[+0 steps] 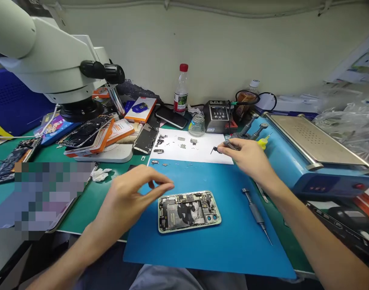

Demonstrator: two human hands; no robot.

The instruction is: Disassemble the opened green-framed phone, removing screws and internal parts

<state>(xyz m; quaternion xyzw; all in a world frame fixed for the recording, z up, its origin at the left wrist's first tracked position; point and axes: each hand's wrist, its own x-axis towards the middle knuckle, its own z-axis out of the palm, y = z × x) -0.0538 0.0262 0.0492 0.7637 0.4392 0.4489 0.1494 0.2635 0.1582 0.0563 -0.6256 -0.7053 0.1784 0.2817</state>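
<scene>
Open phone: I see it lower centre, long axis near sideways.
Left hand: nearer, fingertips narrowed, phone just lower right.
Right hand: right of centre, pinching a small black part.

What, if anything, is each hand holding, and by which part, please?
The right hand holds a small black component, seemingly by one end; the left hand, nothing visible.

A white microscope with black knobs fills the upper left. Near the pale wall stand a clear bottle with a red cap, a clear glass jar and a black box-shaped control unit. At right sits a blue machine with a flat metal top.
</scene>
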